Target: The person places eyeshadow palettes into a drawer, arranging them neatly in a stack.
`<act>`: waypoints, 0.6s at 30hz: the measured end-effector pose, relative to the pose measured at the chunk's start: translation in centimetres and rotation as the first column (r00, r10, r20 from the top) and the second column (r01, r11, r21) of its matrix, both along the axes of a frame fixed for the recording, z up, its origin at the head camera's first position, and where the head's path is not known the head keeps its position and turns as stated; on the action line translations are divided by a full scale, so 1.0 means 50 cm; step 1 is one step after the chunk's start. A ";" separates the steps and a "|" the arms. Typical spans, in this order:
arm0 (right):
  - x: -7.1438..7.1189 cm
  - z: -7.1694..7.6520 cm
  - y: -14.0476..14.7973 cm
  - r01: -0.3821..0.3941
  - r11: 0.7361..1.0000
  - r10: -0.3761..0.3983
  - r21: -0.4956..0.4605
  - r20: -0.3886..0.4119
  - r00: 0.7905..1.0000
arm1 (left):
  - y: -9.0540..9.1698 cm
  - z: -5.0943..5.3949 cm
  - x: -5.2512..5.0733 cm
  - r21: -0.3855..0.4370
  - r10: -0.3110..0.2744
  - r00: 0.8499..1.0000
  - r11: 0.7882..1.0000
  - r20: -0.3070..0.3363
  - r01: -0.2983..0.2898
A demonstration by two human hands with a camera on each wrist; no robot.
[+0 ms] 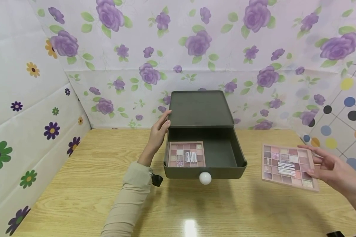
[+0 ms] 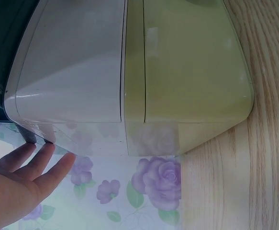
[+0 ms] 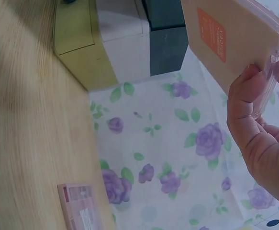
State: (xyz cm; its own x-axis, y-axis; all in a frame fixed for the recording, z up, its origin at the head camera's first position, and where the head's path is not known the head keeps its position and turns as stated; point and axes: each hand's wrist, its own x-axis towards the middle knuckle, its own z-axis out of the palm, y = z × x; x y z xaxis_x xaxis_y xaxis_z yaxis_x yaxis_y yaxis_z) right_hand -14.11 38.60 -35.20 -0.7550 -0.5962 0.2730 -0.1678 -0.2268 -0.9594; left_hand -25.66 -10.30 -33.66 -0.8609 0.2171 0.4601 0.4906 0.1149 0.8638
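An eyeshadow palette (image 1: pixel 288 167) is held by my right hand (image 1: pixel 333 171), thumb on one broad face, fingers on the other; its plain back (image 3: pixel 230 43) with an orange label shows in the right wrist view. Another eyeshadow palette (image 1: pixel 178 154) lies in the left part of the pulled-out dark green drawer (image 1: pixel 225 153). My left hand (image 1: pixel 158 135) rests along the left side of the chest's dark green top (image 1: pixel 200 108). In the left wrist view its fingers (image 2: pixel 48 177) are fairly straight beside the chest; some fingertips are hidden.
Below the dark green tier, the chest has a white tier (image 2: pixel 72 62) and a yellow tier (image 2: pixel 192 62). A white round knob (image 1: pixel 205 178) juts from the drawer front. On the wooden table (image 3: pixel 29 143) lies another palette (image 3: pixel 82 206). Flowered sheets (image 1: pixel 130 75) stand behind.
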 end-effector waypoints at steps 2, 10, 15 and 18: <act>-0.002 0.007 -0.005 0.006 1.000 -0.006 -0.002 -0.001 1.000 | 0.000 0.000 0.000 0.001 0.002 1.000 1.000 0.000 -0.002; -0.014 0.044 -0.024 -0.003 1.000 0.003 0.012 -0.032 0.999 | 0.001 -0.001 -0.001 0.003 0.005 1.000 1.000 -0.003 -0.005; -0.021 0.066 -0.044 0.026 0.999 -0.025 0.037 -0.030 0.999 | 0.000 -0.001 0.000 0.001 0.010 1.000 1.000 -0.009 -0.010; -0.028 0.077 -0.059 0.005 1.000 -0.005 0.015 -0.037 0.999 | 0.000 0.000 -0.001 -0.003 0.011 1.000 1.000 -0.008 -0.011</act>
State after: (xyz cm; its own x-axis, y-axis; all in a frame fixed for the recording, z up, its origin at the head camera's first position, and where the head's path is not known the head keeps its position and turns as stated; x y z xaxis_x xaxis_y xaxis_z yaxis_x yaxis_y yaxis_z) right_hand -15.49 35.66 -31.37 -0.7477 -0.5965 0.2918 -0.2040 -0.2118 -0.9558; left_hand -25.71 -10.30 -33.68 -0.8596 0.2091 0.4661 0.4960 0.1226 0.8596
